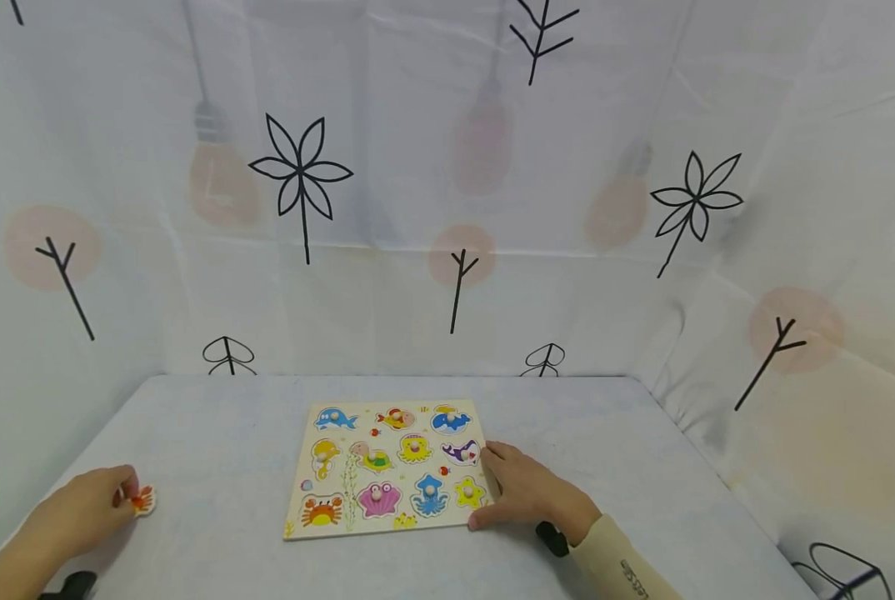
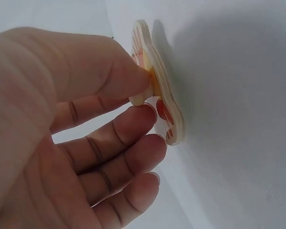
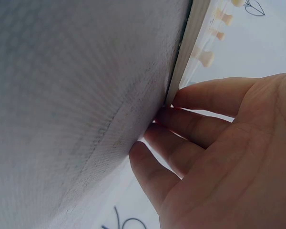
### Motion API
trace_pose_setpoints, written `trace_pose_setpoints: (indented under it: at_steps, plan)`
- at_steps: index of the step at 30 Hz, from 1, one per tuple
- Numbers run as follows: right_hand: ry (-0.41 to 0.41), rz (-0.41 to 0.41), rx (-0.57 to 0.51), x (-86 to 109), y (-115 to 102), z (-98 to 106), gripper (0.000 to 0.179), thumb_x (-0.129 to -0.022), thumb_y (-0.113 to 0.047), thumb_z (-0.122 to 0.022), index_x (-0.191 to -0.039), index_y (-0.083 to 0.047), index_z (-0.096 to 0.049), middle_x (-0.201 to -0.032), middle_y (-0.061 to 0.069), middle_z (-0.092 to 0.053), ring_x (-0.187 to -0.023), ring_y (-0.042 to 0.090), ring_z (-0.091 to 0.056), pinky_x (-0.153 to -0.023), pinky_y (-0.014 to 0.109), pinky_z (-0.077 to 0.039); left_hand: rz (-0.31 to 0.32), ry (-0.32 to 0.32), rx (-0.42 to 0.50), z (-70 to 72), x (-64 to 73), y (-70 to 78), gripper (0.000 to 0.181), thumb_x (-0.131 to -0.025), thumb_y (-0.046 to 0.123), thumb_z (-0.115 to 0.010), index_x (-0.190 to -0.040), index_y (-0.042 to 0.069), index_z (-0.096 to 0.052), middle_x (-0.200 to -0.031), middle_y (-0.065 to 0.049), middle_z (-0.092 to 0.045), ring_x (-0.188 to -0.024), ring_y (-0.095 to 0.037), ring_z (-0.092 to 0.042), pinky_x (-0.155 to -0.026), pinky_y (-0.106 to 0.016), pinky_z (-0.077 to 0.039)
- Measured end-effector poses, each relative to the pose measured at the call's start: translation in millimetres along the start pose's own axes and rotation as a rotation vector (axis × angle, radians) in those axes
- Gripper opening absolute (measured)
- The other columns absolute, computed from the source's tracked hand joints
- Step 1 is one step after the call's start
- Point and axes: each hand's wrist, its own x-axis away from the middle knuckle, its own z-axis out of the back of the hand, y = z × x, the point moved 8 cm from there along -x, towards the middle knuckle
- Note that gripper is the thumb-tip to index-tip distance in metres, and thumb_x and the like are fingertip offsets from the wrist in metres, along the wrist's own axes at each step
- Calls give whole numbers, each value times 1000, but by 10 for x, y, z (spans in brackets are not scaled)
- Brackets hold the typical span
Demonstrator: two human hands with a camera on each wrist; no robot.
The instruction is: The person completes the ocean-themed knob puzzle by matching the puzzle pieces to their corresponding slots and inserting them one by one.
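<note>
Thumb and forefinger of my left hand (image 1: 87, 504) pinch a wooden puzzle piece (image 1: 144, 501), orange and red with a pale rim. In the left wrist view the piece (image 2: 169, 105) stands on edge close to the cloth, its knob between the fingertips and the other fingers loosely bent. A cream puzzle board (image 1: 293, 521) with sea-animal pictures lies flat at the middle of the table. My right hand (image 1: 530, 492) rests at its right edge, thumb at the near corner. In the right wrist view, relaxed fingers (image 3: 200, 98) touch the board's side (image 3: 183, 57) and the cloth.
Several pictures on the board carry small knobs; the crab picture (image 1: 322, 510) shows none. White cloth covers the table (image 1: 215, 450). Behind it hangs a white curtain (image 1: 402, 308) printed with plants and light bulbs, which continues along both sides.
</note>
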Motion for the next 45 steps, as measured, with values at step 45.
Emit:
trace_pose_setpoints:
  at_steps: [45]
  plan:
    - [-14,-20,3,-13,6,-5,116,-58,-75,-71,-146,-8,-36,-151,12,-30,-136,32,-32,-106,53,-29,-303,50,31,-331,-175,1971,15,-78,9,-67,-76,18,-55,-68,4,-46,-64,-12,-43,-57,-29,-35]
